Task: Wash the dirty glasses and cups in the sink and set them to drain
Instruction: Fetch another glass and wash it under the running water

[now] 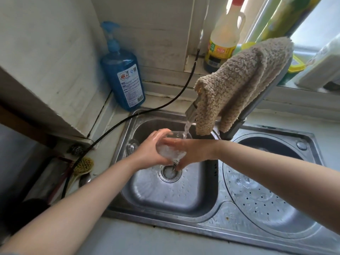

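At the far left, on the counter beside the sink, lies a yellow brush (pixel 83 165), with a black hose (pixel 128 117) running past it up toward the wall. A blue soap bottle (pixel 122 80) with a pump stands in the corner behind the sink's left basin (pixel 165 197). Against that basin's left wall rests a second clear glass (pixel 131 146), apart from the hands. Over the drain (pixel 170 173) the left hand (pixel 150 150) curls its fingers round the side of a clear glass (pixel 170 149), which is tilted with its mouth up toward the tap (pixel 191 112); water runs from the tap into it. The right hand (pixel 193 151) holds the same glass from the other side, fingers wrapped round its lower part and reaching down to its base. A tan cloth (pixel 242 80) hangs over the tap's neck. Behind it a yellow-labelled bottle (pixel 223 37) stands on the sill. To the right is the round basin with a perforated drain tray (pixel 266 205), wet with drops.
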Demonstrator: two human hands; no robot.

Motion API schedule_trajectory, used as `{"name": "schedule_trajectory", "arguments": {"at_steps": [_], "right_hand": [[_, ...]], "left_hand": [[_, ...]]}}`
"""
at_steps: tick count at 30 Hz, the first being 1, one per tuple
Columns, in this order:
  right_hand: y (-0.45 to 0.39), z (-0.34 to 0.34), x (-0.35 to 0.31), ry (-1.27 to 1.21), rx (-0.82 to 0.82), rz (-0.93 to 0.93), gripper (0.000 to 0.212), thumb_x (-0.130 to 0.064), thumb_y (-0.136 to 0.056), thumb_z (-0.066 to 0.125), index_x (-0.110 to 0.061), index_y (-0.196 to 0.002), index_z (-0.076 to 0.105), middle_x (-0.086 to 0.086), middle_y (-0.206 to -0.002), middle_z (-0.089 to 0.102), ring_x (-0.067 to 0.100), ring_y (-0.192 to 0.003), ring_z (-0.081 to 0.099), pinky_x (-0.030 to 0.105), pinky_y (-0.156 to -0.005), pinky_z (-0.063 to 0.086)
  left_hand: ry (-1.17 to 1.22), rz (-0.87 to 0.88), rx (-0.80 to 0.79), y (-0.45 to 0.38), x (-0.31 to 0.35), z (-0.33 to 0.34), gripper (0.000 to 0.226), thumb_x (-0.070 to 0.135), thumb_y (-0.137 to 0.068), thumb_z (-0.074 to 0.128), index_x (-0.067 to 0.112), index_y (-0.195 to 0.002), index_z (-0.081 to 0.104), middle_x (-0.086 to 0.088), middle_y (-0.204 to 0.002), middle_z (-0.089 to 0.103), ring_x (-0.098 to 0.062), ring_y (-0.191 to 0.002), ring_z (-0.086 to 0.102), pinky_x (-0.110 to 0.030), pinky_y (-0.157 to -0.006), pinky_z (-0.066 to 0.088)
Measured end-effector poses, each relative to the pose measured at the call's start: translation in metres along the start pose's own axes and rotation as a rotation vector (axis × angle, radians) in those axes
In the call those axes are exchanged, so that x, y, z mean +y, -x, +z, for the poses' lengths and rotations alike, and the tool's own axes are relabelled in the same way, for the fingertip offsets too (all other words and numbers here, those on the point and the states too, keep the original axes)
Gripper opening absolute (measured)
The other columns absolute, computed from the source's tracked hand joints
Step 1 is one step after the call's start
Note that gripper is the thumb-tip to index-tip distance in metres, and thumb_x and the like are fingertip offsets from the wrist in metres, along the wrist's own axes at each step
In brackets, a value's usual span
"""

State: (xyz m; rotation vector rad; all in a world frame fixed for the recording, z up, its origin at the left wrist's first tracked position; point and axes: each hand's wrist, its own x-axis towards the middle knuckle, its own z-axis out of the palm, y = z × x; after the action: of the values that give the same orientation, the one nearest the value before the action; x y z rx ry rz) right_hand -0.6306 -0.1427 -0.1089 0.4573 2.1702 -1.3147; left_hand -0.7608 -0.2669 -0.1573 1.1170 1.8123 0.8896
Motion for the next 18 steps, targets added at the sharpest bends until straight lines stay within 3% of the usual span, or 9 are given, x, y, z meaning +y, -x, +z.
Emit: {"name": "schedule_trajectory", "arguments": {"at_steps": [2,5,8,10,13,18], "right_hand": [[0.0,0.003,0.0,0.149,0.067,0.018,0.1,-0.017,-0.078,0.076,-0.038,-0.15,0.01,-0.003,-0.154,0.026,0.017,-0.135,0.033,0.023,-0.11,0.027],[0.005,0.011,0.002,0.375,-0.025,0.011,0.092,-0.017,-0.083,0.068,-0.039,-0.15,0.009,-0.003,-0.156,0.023,0.019,-0.139,0.029,0.027,-0.112,0.026],[0.008,0.012,0.011,1.002,0.0,-0.061,0.082,-0.015,-0.09,0.052,-0.031,-0.151,0.0,-0.009,-0.16,0.004,0.015,-0.145,0.015,0.031,-0.114,0.021],[0.004,0.009,0.017,1.358,0.035,-0.136,0.079,-0.016,-0.094,0.045,-0.031,-0.15,-0.008,-0.006,-0.16,0.004,0.019,-0.143,0.025,0.034,-0.106,0.032],[0.003,0.003,0.016,1.455,0.037,-0.098,0.077,-0.016,-0.098,0.041,-0.035,-0.147,-0.014,0.008,-0.158,0.018,0.026,-0.133,0.04,0.036,-0.101,0.04],[0.008,0.002,0.007,1.571,-0.015,-0.147,0.07,-0.017,-0.099,0.038,-0.026,-0.15,-0.008,0.002,-0.16,0.008,0.025,-0.137,0.033,0.032,-0.095,0.04]], "left_hand": [[0.007,-0.003,0.025,0.0,0.0,0.004,0.087,0.009,-0.059,0.087,0.039,-0.127,0.043,0.009,-0.127,0.044,-0.008,-0.116,0.05,-0.016,-0.081,0.05],[-0.063,0.021,0.017,0.002,0.002,0.003,0.088,0.008,-0.06,0.085,0.041,-0.129,0.042,0.013,-0.124,0.044,-0.005,-0.11,0.05,-0.017,-0.078,0.051],[-0.101,0.039,-0.022,0.004,0.004,0.005,0.087,0.008,-0.062,0.084,0.04,-0.132,0.042,0.014,-0.126,0.043,-0.007,-0.113,0.048,-0.02,-0.082,0.052],[-0.065,0.029,-0.03,0.005,0.005,0.008,0.087,0.008,-0.062,0.085,0.042,-0.128,0.041,0.014,-0.127,0.043,-0.007,-0.114,0.048,-0.017,-0.081,0.051],[-0.006,0.018,-0.027,0.004,0.005,0.011,0.086,0.006,-0.061,0.085,0.043,-0.125,0.041,0.013,-0.128,0.045,-0.006,-0.114,0.05,-0.022,-0.084,0.053],[0.023,0.003,-0.028,-0.001,0.004,0.014,0.085,0.005,-0.058,0.085,0.04,-0.124,0.044,0.011,-0.125,0.046,-0.01,-0.114,0.051,-0.035,-0.085,0.057]]}}
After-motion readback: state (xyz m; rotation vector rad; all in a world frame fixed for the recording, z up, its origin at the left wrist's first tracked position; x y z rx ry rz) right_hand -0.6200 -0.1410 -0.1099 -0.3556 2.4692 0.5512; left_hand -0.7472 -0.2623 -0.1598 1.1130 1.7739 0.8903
